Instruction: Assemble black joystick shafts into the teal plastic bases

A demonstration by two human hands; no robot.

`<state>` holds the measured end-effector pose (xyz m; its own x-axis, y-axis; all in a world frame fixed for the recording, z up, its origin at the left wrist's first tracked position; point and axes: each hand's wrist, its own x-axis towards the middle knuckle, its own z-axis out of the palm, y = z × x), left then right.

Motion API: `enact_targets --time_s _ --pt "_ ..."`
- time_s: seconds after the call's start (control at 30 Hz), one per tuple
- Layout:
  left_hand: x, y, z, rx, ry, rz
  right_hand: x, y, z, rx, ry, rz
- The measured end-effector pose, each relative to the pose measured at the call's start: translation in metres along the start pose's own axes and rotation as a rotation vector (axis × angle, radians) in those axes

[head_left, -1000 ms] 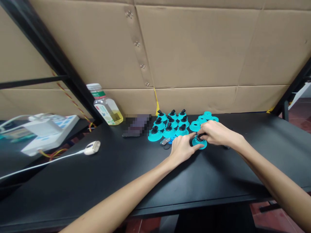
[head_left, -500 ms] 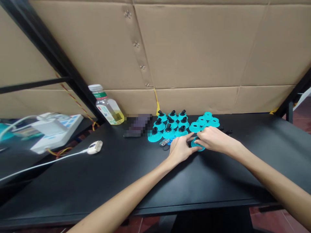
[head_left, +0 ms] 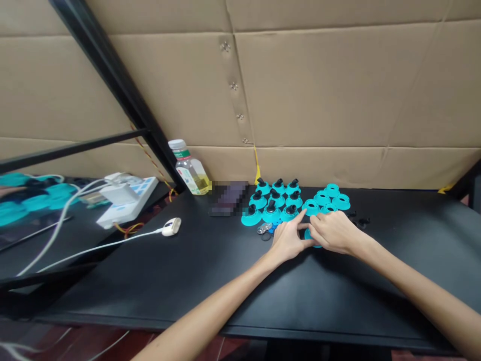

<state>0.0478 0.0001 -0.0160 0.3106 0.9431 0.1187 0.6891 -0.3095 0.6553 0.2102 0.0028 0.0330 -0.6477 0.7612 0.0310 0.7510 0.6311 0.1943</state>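
Note:
Between my two hands sits a turquoise flanged ring (head_left: 308, 234), mostly covered by fingers. My left hand (head_left: 287, 239) grips its left side, thumb at the near edge and a finger stretched along the far side. From above, my right hand (head_left: 332, 231) presses closed fingers over its middle; whatever they pinch is hidden. Left of the hands, turquoise bases with black knob-like tops (head_left: 271, 211) stand in rows. Several bare turquoise rings (head_left: 341, 201) lie just beyond my right hand. Beside my left hand are small metal discs (head_left: 264, 228) and a thin black ring (head_left: 266, 236).
A bottle of yellow liquid (head_left: 191, 173) and a blurred-out dark flat object (head_left: 228, 198) stand near the cardboard wall (head_left: 300, 90). A white cable plug (head_left: 172, 226) and a power strip (head_left: 128, 203) are at left. Small black parts (head_left: 362, 222) lie right on the black table (head_left: 225, 281).
The camera view has turned left, so everything sits further right and slightly lower. Both hands remain at the same turquoise ring, with the right hand's fingers a little shifted over it.

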Motion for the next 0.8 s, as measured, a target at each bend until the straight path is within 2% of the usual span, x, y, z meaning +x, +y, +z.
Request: enact_targets --time_s 0.3,0.5,0.63,0.8 --pt "0.004 -0.001 0.0 -0.048 -0.034 -0.036 0.008 0.006 0.005 0.075 0.021 0.185" --pt "0.006 -0.001 -0.002 -0.093 -0.058 -0.067 0.013 0.005 0.017 0.075 0.154 0.338" --pt "0.005 -0.003 -0.005 -0.124 -0.095 -0.076 0.011 0.005 0.018 0.094 0.202 0.334" --pt "0.003 -0.008 -0.002 -0.182 -0.087 -0.032 0.001 0.008 0.003 0.189 0.332 0.345"
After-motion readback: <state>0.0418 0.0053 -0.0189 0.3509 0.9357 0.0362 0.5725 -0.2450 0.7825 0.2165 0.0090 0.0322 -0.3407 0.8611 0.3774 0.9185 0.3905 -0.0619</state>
